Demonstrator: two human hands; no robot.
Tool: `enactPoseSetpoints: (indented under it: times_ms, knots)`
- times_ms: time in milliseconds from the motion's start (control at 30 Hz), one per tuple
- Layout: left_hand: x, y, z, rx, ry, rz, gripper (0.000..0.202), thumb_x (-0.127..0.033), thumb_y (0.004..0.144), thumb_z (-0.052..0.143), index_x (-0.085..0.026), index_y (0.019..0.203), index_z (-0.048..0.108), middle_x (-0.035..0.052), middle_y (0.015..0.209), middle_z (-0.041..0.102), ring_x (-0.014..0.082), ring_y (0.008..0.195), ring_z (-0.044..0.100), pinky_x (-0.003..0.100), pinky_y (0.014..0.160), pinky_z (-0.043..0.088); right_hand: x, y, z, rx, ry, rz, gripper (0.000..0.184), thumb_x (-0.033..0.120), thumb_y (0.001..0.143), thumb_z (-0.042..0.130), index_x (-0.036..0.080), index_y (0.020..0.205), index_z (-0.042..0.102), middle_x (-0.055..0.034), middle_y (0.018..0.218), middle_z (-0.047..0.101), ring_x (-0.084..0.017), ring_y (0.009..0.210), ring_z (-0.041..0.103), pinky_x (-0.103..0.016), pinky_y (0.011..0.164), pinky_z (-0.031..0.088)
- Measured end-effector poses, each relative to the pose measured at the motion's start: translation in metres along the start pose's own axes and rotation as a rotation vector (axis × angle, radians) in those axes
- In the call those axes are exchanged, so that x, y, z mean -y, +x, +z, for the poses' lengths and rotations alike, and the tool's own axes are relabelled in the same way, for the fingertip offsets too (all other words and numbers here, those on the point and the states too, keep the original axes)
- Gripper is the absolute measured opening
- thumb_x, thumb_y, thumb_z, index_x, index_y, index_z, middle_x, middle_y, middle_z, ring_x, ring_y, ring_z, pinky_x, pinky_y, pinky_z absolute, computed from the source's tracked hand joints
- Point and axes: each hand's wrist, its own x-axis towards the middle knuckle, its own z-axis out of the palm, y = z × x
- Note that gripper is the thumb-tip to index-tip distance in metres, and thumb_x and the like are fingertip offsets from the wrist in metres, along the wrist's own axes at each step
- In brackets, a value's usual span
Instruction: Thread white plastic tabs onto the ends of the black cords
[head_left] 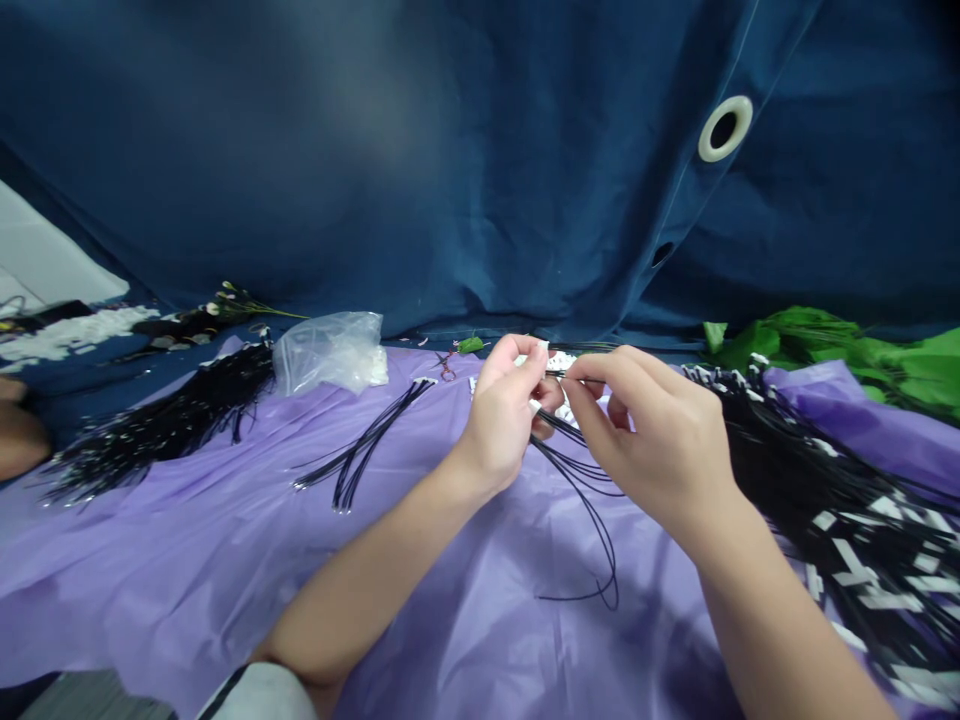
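Observation:
My left hand (504, 415) and my right hand (660, 440) meet over the purple sheet (225, 560), fingers pinched together. Both hold thin black cords (581, 480) with small white tags near the fingertips; the cords hang down in a loop toward me. What exactly sits between the fingertips is too small to make out. A small bundle of black cords (367, 445) lies on the sheet left of my left hand.
A big heap of black cords with white tags (840, 520) lies at the right, another heap (157, 425) at the left. A clear plastic bag (330, 350) sits behind. Green leaves (840, 345) lie at the back right. A blue tarp (450, 150) hangs behind.

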Motion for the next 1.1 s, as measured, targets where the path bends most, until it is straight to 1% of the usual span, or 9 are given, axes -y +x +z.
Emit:
enactPoseSetpoints:
  times_ms: [133, 333, 467, 700, 833, 967, 1100]
  knots:
    - [0.0015, -0.0005, 0.0004, 0.004, -0.005, 0.008, 0.019, -0.036, 0.089, 0.053, -0.022, 0.086, 0.041, -0.0073, 0.050, 0.036, 0.0040, 0.042, 0.026, 0.012, 0.040, 0.020, 0.0005, -0.0002, 0.0017, -0.004, 0.035, 0.014, 0.008, 0.017, 0.090, 0.057, 0.018, 0.084, 0.062, 0.0035, 0.073, 0.064, -0.005, 0.053, 0.050, -0.020, 0.054, 0.036]
    - [0.0008, -0.0043, 0.0025, -0.049, 0.002, 0.029, 0.020, -0.036, 0.087, 0.056, -0.022, 0.085, 0.042, -0.0065, 0.051, 0.038, 0.0050, 0.042, 0.031, 0.012, 0.040, 0.020, 0.0008, -0.0015, 0.0017, 0.030, 0.065, 0.042, 0.011, 0.017, 0.092, 0.054, 0.018, 0.085, 0.062, 0.0022, 0.073, 0.062, -0.006, 0.055, 0.049, -0.020, 0.054, 0.035]
    - [0.0018, -0.0048, 0.0036, -0.063, 0.006, 0.035, 0.019, -0.035, 0.087, 0.056, -0.022, 0.084, 0.043, -0.0063, 0.051, 0.039, 0.0052, 0.042, 0.032, 0.013, 0.039, 0.020, -0.0008, -0.0019, 0.0025, 0.034, 0.060, 0.040, 0.013, 0.018, 0.093, 0.052, 0.018, 0.085, 0.063, 0.0020, 0.074, 0.062, -0.006, 0.054, 0.048, -0.020, 0.053, 0.034]
    - [0.0046, -0.0048, 0.0050, -0.087, 0.016, 0.042, 0.017, -0.033, 0.088, 0.054, -0.022, 0.085, 0.042, -0.0064, 0.051, 0.040, 0.0057, 0.043, 0.034, 0.012, 0.039, 0.021, -0.0018, -0.0040, 0.0070, 0.002, 0.039, 0.027, 0.011, 0.020, 0.093, 0.054, 0.019, 0.088, 0.064, 0.0028, 0.076, 0.065, -0.006, 0.054, 0.049, -0.021, 0.050, 0.032]
    - [0.0043, -0.0052, 0.0059, -0.104, 0.012, 0.041, 0.016, -0.033, 0.089, 0.054, -0.021, 0.086, 0.043, -0.0063, 0.052, 0.040, 0.0053, 0.043, 0.032, 0.012, 0.040, 0.020, -0.0021, -0.0040, 0.0103, -0.033, 0.034, 0.014, 0.009, 0.019, 0.092, 0.056, 0.019, 0.087, 0.063, 0.0035, 0.073, 0.064, -0.006, 0.054, 0.049, -0.021, 0.050, 0.031]
    - [0.0011, -0.0026, 0.0054, -0.075, 0.011, 0.014, 0.019, -0.035, 0.089, 0.054, -0.022, 0.085, 0.041, -0.0071, 0.050, 0.038, 0.0046, 0.041, 0.028, 0.012, 0.040, 0.020, -0.0049, -0.0015, 0.0086, -0.037, 0.069, 0.027, 0.011, 0.018, 0.092, 0.055, 0.018, 0.085, 0.064, 0.0030, 0.072, 0.063, -0.005, 0.053, 0.047, -0.020, 0.051, 0.032]
    - [-0.0004, 0.0015, 0.0033, -0.020, 0.023, -0.006, 0.021, -0.038, 0.088, 0.056, -0.021, 0.086, 0.045, -0.0073, 0.050, 0.037, 0.0041, 0.041, 0.025, 0.012, 0.039, 0.020, -0.0077, 0.0006, 0.0016, -0.041, 0.058, 0.062, 0.013, 0.022, 0.093, 0.055, 0.019, 0.085, 0.065, 0.0024, 0.072, 0.063, -0.006, 0.054, 0.046, -0.020, 0.054, 0.035]
